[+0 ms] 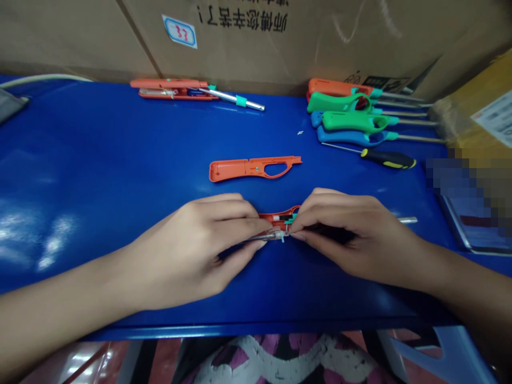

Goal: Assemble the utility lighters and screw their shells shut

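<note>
My left hand (pixel 208 242) is closed, with thumb and fingertips pinching a clear fuel tank (pixel 269 236) that has a small white valve at its right end. My right hand (pixel 346 229) is closed too. Its fingertips are pressed together right beside the valve, and what they pinch is too small to make out. Behind the fingertips lies an open orange lighter half-shell (pixel 276 217) with a black-and-white part and a green trigger inside, partly hidden by both hands. A metal tube end (pixel 408 220) shows beyond my right hand. Farther back lies the other orange half-shell (pixel 230 170), hollow side up.
At the back left lies an opened orange lighter (pixel 172 90) with its metal tube (pixel 250 104). Several long lighters (pixel 352 121) are stacked at the back right, near a black-yellow screwdriver (pixel 388 158). Cardboard boxes (pixel 248 48) border the blue table (pixel 100 160). Tiny metal pieces (pixel 300 133) lie mid-table.
</note>
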`<state>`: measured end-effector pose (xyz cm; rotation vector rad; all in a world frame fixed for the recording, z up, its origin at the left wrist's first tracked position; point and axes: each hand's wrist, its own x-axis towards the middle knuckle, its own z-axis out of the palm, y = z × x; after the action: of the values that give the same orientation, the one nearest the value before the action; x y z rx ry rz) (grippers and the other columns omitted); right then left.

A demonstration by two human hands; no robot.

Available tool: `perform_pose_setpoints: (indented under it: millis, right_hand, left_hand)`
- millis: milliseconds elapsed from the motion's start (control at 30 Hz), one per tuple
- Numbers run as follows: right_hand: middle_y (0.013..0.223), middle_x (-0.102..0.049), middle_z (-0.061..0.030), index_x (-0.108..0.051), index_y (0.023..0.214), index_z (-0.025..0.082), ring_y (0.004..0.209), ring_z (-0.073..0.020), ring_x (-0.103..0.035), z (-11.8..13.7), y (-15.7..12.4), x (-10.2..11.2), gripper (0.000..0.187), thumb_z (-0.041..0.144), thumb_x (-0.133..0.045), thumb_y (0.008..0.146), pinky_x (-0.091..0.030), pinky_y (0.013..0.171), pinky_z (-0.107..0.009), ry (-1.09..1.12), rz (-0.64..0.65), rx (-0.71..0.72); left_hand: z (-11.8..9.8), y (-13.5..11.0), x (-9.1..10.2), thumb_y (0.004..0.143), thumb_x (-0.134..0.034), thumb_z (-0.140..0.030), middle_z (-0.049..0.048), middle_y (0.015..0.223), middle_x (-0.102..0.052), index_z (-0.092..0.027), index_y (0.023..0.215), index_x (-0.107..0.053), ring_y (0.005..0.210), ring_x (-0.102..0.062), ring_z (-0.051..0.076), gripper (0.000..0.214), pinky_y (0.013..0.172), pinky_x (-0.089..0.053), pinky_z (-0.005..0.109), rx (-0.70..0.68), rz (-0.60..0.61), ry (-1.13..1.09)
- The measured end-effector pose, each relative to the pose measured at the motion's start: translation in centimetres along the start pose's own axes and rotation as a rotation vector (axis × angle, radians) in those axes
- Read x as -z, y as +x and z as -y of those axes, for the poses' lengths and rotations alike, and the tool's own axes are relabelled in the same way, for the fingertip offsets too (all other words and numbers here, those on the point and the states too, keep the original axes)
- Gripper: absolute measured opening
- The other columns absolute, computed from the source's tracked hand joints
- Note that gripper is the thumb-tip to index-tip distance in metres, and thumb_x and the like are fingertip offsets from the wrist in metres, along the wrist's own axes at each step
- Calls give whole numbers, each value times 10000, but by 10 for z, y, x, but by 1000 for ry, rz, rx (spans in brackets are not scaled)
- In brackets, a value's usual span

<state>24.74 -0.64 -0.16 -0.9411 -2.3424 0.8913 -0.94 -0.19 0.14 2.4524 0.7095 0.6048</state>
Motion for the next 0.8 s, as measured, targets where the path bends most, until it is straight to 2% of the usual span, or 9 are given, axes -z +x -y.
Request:
perform_pose_setpoints:
  millis: [800]
  right_hand:
    - [887,-726,-31,-700,946,208,863,-163,-646,1,0,-3,116,154,-598,959,-517,779,-318,9,-7,-27]
  left_hand:
    - [2,-1,-3,947,-614,-112,55,951,-699,-141,1175,-699,844,-631,151,245,773,-533,301,2,-13,11]
